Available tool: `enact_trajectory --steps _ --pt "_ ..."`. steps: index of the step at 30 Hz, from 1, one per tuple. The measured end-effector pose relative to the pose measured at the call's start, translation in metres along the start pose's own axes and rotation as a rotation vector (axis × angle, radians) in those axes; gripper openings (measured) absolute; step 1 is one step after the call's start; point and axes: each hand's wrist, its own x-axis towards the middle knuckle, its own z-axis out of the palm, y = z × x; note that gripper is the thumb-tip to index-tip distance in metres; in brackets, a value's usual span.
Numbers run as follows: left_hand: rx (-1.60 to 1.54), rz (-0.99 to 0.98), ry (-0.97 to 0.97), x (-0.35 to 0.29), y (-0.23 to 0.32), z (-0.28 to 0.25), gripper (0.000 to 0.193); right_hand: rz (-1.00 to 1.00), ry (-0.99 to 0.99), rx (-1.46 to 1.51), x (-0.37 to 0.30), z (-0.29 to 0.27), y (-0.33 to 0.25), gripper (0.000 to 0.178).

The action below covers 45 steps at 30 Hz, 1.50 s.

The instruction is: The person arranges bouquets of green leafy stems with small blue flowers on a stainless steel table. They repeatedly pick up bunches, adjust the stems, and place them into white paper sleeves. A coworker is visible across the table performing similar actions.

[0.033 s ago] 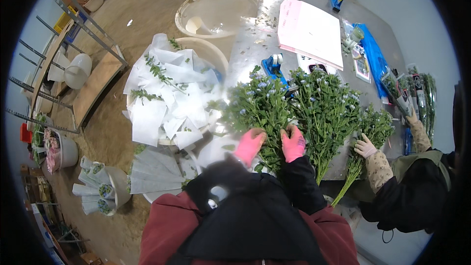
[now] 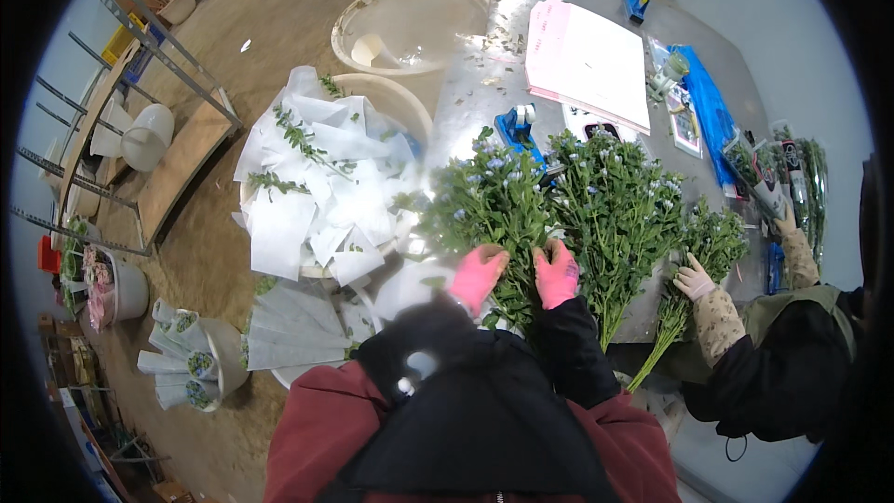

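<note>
In pink gloves, my left hand (image 2: 479, 277) and my right hand (image 2: 557, 275) close in on both sides of a leafy bunch of small blue flowers (image 2: 494, 191). The fingers of both are curled at its leaves and stems, partly hidden by the foliage. The bunch lies on the metal table (image 2: 466, 107) with its blooms pointing away from me; its lower stems are hidden by my sleeves. Just right of it lies a second, larger bunch of blue flowers (image 2: 619, 200), its stems toward me.
At right, a co-worker's gloved hand (image 2: 693, 279) rests on a smaller bunch (image 2: 712, 233). Blue tape dispenser (image 2: 518, 130) and a paper stack (image 2: 589, 65) lie beyond the bunches. At left stand a tub heaped with white wrapping sheets (image 2: 321, 177), a bucket of wrapped bouquets (image 2: 223, 363) and a shelf rack (image 2: 191, 163).
</note>
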Motion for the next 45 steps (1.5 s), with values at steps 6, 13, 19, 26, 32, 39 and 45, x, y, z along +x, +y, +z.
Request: enact_trajectory --steps 6,13,19,26,32,39,45 --pt "0.472 -0.005 0.041 0.033 0.003 0.011 0.039 0.214 -0.099 0.166 -0.002 0.002 0.015 0.043" --pt "0.384 0.04 0.148 0.048 -0.02 0.019 0.031 0.191 -0.042 0.397 -0.005 0.006 0.004 0.033" --pt "0.378 0.084 0.144 0.046 -0.02 0.02 0.027 -0.132 -0.002 0.228 0.004 0.013 0.011 0.038" --pt "0.958 0.705 0.128 0.026 0.009 0.021 0.021 -0.158 -0.161 0.002 0.009 0.0 0.001 0.035" --pt "0.931 0.562 0.143 0.026 0.011 0.013 0.022 -0.195 -0.223 -0.339 0.008 -0.011 -0.02 0.029" --pt "0.907 0.511 0.168 0.025 0.004 0.009 0.026 -0.148 -0.277 -0.384 0.024 -0.01 -0.023 0.028" --pt "0.948 0.535 0.2 0.026 -0.001 0.009 0.028 -0.185 -0.33 -0.142 0.03 -0.01 0.002 0.029"
